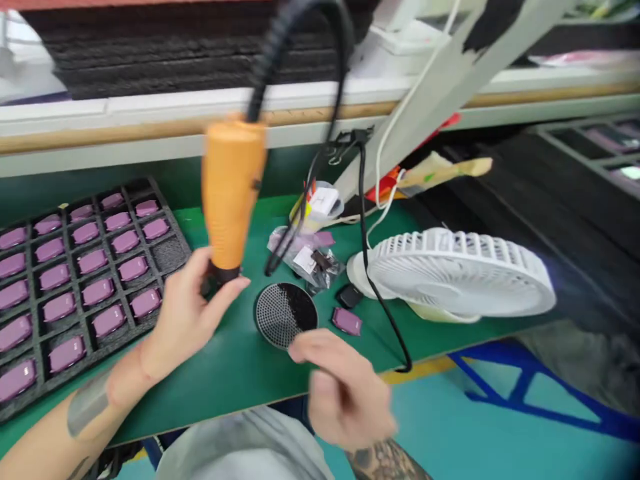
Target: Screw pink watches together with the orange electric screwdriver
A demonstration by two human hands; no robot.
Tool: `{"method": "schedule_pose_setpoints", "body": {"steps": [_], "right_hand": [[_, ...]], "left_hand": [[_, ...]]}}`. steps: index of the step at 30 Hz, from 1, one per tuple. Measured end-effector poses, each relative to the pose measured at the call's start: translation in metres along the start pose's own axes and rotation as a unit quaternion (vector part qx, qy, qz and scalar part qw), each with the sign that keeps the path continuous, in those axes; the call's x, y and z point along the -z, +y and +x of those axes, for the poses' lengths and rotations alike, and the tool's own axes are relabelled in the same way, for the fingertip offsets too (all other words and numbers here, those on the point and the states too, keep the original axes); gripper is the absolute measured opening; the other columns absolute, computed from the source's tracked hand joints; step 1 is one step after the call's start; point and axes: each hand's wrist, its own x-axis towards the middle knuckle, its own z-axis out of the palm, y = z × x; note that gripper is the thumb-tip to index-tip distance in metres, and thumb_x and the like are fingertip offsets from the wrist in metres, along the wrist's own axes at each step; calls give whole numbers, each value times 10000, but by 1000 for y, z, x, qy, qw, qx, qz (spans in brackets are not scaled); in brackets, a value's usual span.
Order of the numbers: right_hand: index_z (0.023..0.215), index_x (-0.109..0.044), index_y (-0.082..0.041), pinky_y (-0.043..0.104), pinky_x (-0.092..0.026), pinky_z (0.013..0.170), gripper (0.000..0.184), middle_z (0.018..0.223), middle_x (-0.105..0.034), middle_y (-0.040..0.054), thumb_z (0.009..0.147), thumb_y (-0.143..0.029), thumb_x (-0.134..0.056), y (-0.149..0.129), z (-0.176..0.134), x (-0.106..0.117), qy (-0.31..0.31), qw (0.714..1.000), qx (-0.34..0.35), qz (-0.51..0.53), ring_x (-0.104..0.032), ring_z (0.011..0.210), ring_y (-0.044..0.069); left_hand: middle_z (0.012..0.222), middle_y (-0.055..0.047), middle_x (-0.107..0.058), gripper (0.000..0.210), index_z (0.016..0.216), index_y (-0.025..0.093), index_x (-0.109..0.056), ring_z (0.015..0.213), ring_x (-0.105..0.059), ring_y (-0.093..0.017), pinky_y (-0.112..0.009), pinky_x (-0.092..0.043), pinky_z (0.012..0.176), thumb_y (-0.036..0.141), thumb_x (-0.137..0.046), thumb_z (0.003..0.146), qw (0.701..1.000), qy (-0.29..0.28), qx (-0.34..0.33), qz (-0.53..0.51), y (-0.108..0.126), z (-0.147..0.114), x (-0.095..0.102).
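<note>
the perforated dish (270, 310) could tip and spill its black contents (301, 303), should the right hand (350, 393), curled and blurred at its near rim, catch it; whether it pinches anything cannot be told. the left hand (187, 308) curls at the lower end of the orange driver (233, 193), left of the dish, its closure hidden.

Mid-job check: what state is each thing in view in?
Orange tool: upright, black end down at the left hand; exact grip unclear.
Round dish: partly covered with small black pieces.
Right hand: curled, blurred, by the dish.
Tray: mostly filled with purple pieces.
Loose purple piece: lying on the table.
Plastic bag: crumpled.
Fan: on or off, cannot tell.
</note>
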Motion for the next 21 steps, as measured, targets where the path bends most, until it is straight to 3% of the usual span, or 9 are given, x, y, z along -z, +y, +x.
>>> {"method": "schedule_pose_setpoints", "body": {"steps": [2, 4, 6, 9, 14, 18, 21], "right_hand": [[1589, -772, -237, 528, -811, 1030, 373, 1376, -852, 118, 1270, -429, -793, 3, -22, 3, -75, 995, -26, -57, -875, 1233, 311], [1772, -673, -233, 715, -778, 1166, 684, 1572, -797, 233, 1229, -614, -839, 11, -37, 3, -104, 984, -67, -129, -817, 1431, 446], [1902, -537, -212, 808, -752, 1157, 999, 1636, -744, 303, 1169, -827, -821, 21, -47, 0, -125, 970, -102, -183, -779, 1440, 528], [1977, -414, -199, 846, -725, 1171, 1178, 1673, -694, 336, 1127, -923, -790, 30, -57, -8, -139, 956, -134, -222, -738, 1461, 571], [2005, -381, -212, 935, -620, 1276, 1279, 1708, -669, 340, 1071, -960, -832, 37, -62, -17, -153, 948, -157, -230, -675, 1511, 609], [2009, -358, -259, 836, -654, 1312, 1119, 1760, -679, 267, 1164, -839, -807, 36, -64, -14, -165, 958, -139, -190, -706, 1562, 521], [1949, -475, -282, 770, -671, 1329, 979, 1809, -673, 207, 1175, -763, -834, 33, -60, -17, -188, 964, -124, -138, -706, 1621, 467]], "left_hand": [[1151, -37, -944, 292, 1251, 244, -820, 1010, -901, -236, -327, -706, 925, 406, -1032, 1131, 999, 53, 7, 2, 0, -7, 9], [1070, -33, -933, 355, 1209, 257, -783, 887, -892, -233, -341, -718, 828, 511, -1023, 1155, 996, 84, 9, -13, -1, -17, 13], [880, 3, -875, 455, 1137, 279, -711, 655, -799, -205, -333, -654, 644, 668, -937, 1206, 994, 99, 6, -36, -6, -27, 14], [718, 56, -773, 577, 1068, 292, -619, 463, -630, -149, -290, -508, 471, 799, -838, 1236, 992, 114, 6, -61, -24, -40, 10], [779, 69, -736, 546, 1087, 244, -651, 514, -607, -109, -229, -511, 487, 725, -821, 1283, 988, 126, 29, -80, -63, -49, 9], [876, 59, -725, 449, 1183, 180, -774, 586, -593, -84, -197, -510, 536, 605, -849, 1304, 987, 124, 58, -88, -84, -58, 11], [926, 43, -744, 412, 1211, 179, -790, 650, -636, -102, -221, -568, 599, 575, -877, 1288, 987, 118, 73, -86, -93, -65, 11]]}}
